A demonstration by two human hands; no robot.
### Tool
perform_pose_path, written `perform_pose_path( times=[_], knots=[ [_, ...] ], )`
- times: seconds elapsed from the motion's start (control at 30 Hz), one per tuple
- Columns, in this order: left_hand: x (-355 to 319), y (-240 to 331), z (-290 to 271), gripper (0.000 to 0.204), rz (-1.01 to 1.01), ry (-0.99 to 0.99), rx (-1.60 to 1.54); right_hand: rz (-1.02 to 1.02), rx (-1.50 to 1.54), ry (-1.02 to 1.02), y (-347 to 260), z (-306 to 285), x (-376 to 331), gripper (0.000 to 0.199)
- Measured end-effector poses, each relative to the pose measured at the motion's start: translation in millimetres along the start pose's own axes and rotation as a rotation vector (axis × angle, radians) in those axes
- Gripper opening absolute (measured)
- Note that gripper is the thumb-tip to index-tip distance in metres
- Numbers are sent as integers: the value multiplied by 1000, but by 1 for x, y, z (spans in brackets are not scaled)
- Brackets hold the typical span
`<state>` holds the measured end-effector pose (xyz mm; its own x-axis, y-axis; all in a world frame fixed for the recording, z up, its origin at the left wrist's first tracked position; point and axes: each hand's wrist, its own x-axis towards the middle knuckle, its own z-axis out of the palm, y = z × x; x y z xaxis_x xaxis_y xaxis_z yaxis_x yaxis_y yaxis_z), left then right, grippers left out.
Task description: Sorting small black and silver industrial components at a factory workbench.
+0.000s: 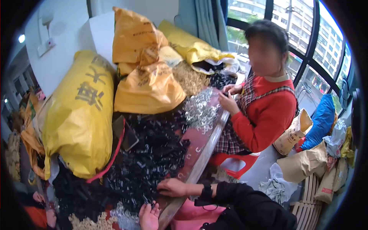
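Note:
Low in the view, my left hand (149,217) is palm up at the table's near edge, fingers curled, with what looks like a small black piece (153,205) at the fingertips. Just beyond it, my right hand (173,188), below a black sleeve and a dark wristband, reaches over the edge of a heap of small black pieces (153,149). Its fingers are bent together; whatever they hold is hidden. The heap covers much of the reddish tabletop (188,163). Several clear, curved small pieces (201,109) lie farther along the wooden table edge (203,161).
A large yellow sack (80,119) and orange bags (147,88) stand on the table. Across from me a person in red (264,111) handles a small dark piece. Another person's hands (44,207) show at lower left. Tan pieces (94,223) lie near my left hand.

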<state>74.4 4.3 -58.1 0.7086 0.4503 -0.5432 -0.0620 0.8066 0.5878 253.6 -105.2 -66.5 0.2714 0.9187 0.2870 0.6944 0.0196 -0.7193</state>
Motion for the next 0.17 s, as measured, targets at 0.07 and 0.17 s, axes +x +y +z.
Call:
perform_pose_path(
  times=[0.07,0.17],
  knots=[
    [-8,6,-7,22,-1,4,-26,-41,16,11,-5,-2,6,18],
    [-12,10,-21,24,-2,-34,-49,-52,55,-47,-14,19,17,22]
  ],
)
